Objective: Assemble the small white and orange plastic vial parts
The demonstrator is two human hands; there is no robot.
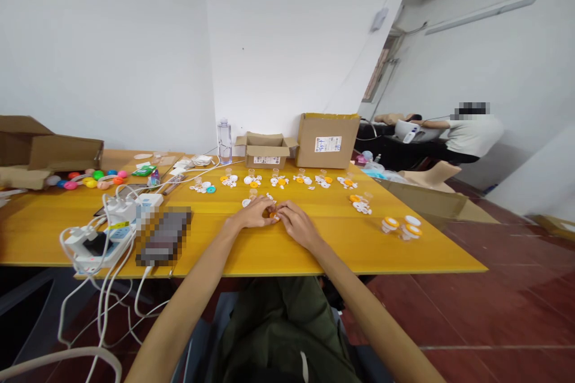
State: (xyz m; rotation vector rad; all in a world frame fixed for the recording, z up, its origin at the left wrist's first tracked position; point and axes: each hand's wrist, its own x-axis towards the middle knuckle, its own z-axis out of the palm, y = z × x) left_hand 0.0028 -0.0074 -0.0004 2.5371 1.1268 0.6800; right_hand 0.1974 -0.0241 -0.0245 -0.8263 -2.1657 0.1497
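Far left of the fingers, an open cardboard box (65, 152) is standing beside coloured balls (91, 182). Nearer, a power strip (119, 245) is lying crowded with plugs and white cables, and a phone (164, 236) is resting between it and the left forearm. Beyond the fingers to the left, a water bottle (224, 142) is standing upright by the wall. The left hand (254, 213) is curling, its thumb and fingertips pinching a small orange piece (272, 215) above the table (341, 258). Straight beyond, a small open box (266, 155) is standing behind a row of little piles of white and orange parts (254, 184). The right hand (296, 224) is bending its fingers in at the piece's right side; I cannot tell whether they are pinching it. Behind and right, a taller box (327, 142) is standing. Well right of the fingers, lidded cups (412, 231) are grouping near the table's edge. Farther right, a person in white (476, 136) is sitting.
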